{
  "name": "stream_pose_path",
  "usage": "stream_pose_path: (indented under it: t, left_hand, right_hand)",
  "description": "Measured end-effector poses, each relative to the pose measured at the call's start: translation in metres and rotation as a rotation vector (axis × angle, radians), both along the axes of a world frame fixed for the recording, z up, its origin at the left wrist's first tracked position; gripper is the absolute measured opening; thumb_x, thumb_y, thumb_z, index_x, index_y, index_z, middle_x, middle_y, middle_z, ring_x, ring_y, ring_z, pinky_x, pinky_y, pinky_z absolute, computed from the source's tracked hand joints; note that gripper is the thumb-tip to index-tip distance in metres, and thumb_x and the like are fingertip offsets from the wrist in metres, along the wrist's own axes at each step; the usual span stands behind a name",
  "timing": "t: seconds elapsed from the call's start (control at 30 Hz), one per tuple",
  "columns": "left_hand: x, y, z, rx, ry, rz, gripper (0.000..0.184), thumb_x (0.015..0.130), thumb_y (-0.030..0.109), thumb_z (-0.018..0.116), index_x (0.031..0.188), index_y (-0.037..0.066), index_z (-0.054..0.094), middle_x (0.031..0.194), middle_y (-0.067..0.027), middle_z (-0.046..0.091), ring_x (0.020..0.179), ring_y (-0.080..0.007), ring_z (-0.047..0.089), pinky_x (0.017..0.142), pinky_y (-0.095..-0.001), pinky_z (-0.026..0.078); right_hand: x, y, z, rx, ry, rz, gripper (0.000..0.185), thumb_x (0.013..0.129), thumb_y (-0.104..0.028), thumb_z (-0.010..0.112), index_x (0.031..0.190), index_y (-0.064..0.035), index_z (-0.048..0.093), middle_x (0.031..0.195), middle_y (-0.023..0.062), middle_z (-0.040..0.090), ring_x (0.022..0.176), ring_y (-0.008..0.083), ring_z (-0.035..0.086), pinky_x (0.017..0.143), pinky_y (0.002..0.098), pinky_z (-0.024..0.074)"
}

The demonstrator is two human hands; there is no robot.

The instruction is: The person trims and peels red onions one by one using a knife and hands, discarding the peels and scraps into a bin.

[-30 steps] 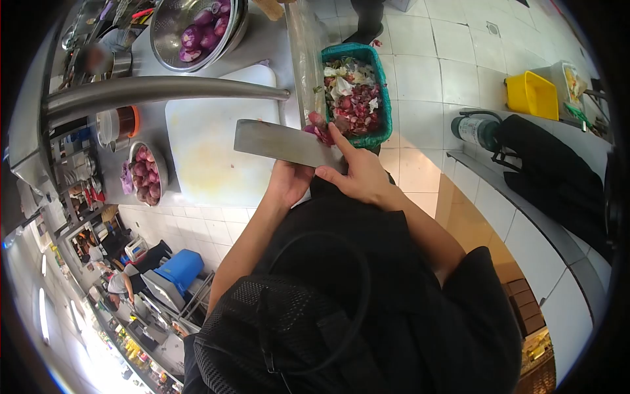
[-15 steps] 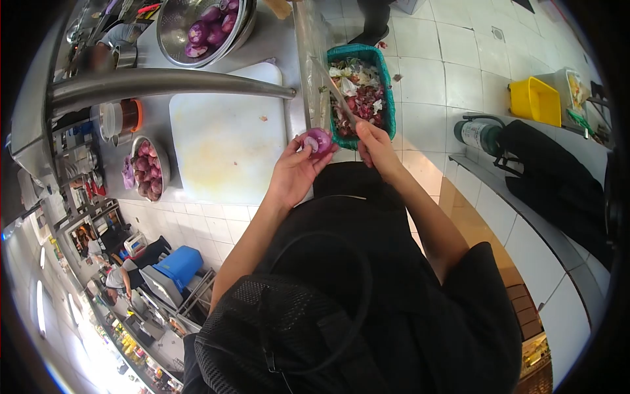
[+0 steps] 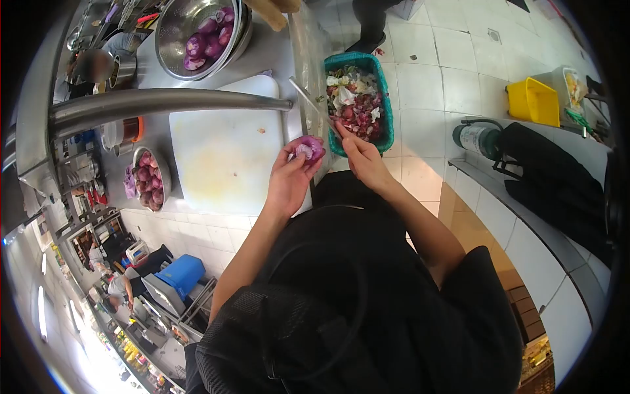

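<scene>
While the left hand (image 3: 289,182) holds the red onion (image 3: 311,150) beside the white cutting board (image 3: 223,144), the right hand (image 3: 364,159) grips the knife (image 3: 313,104), pointing it away from the tummy, maybe to stay safe. The peel bin (image 3: 388,98) stands close, likely so scraps drop in.

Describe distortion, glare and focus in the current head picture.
Head view, edges: corners black, metal rail apparently bowed by the lens; head view, lower left: glare washes out detail near the light strip; head view, centre: onion in the left hand fairly sharp.
</scene>
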State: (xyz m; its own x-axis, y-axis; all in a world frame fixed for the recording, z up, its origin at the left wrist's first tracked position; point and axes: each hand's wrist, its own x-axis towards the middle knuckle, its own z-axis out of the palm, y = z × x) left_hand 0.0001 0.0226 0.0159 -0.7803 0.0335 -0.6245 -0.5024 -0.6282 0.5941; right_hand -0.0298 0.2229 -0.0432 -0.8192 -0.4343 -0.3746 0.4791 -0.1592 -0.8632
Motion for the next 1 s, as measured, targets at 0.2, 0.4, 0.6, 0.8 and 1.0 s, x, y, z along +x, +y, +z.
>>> stream_pose_path:
  t: [0.2,0.4,0.6,0.8,1.0]
  left_hand:
    - [-0.002,0.000,0.007,-0.157,0.040,-0.039,0.036,0.102,0.011,0.058,0.135,0.008,0.045,0.143,-0.0152,0.055,0.128,-0.0269,0.055,0.105,-0.0423,0.047]
    - [-0.002,-0.001,0.003,-0.159,0.016,-0.050,0.036,0.101,0.012,0.060,0.134,0.010,0.047,0.141,-0.0119,0.056,0.125,-0.0228,0.056,0.101,-0.0394,0.048]
    - [-0.003,-0.001,0.000,-0.157,0.004,-0.059,0.036,0.101,0.012,0.061,0.135,0.009,0.048,0.139,-0.0117,0.057,0.124,-0.0223,0.057,0.101,-0.0387,0.048]
    - [-0.003,-0.001,0.000,-0.119,0.023,-0.069,0.039,0.101,0.011,0.060,0.138,0.007,0.047,0.139,-0.0128,0.058,0.123,-0.0224,0.058,0.100,-0.0372,0.049]
    - [0.000,-0.003,-0.008,-0.083,0.048,-0.042,0.037,0.102,0.010,0.057,0.139,0.005,0.049,0.139,-0.0126,0.058,0.121,-0.0224,0.060,0.098,-0.0363,0.051]
  right_hand:
    - [-0.008,0.011,0.001,0.010,-0.220,0.031,0.073,0.107,-0.051,0.047,0.155,0.0015,0.036,0.085,-0.0042,0.049,0.073,0.0042,0.044,0.063,0.0223,0.0370]
    - [-0.006,0.003,-0.005,0.028,-0.011,-0.109,0.065,0.108,-0.052,0.042,0.158,-0.0106,0.036,0.069,-0.0083,0.040,0.057,0.0025,0.035,0.050,0.0210,0.0293]
    - [-0.007,0.004,-0.013,0.076,-0.082,-0.066,0.061,0.109,-0.048,0.044,0.155,-0.0080,0.043,0.076,-0.0085,0.040,0.066,0.0024,0.036,0.057,0.0209,0.0309]
    - [-0.007,0.011,-0.003,0.068,-0.227,-0.012,0.068,0.107,-0.051,0.047,0.154,-0.0021,0.041,0.072,-0.0075,0.041,0.065,0.0046,0.039,0.058,0.0232,0.0329]
    - [0.007,0.005,0.012,0.109,0.289,0.137,0.070,0.105,-0.040,0.051,0.157,0.0007,0.031,0.104,0.0088,0.067,0.086,0.0176,0.060,0.082,0.0299,0.0476]
